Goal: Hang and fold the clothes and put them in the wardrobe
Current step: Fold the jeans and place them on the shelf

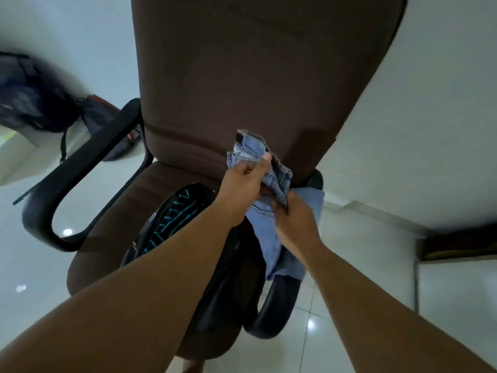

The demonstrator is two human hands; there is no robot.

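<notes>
Both hands gripped the denim shorts (271, 211) over the brown office chair (242, 76): left hand (246, 184) pinched the waistband, right hand (291, 211) clutched lower fabric. Dark striped garment (172, 219) lay below-left of the hands, unfolded. Nothing folded or hung; wardrobe not visible. Early stage.

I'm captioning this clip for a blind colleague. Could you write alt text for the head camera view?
Both hands grip light blue jeans above a brown office chair: the left hand holds the bunched waistband, the right hand pinches the fabric lower down. A black garment with teal stripes lies on the seat, and dark bags sit at the left.
</notes>
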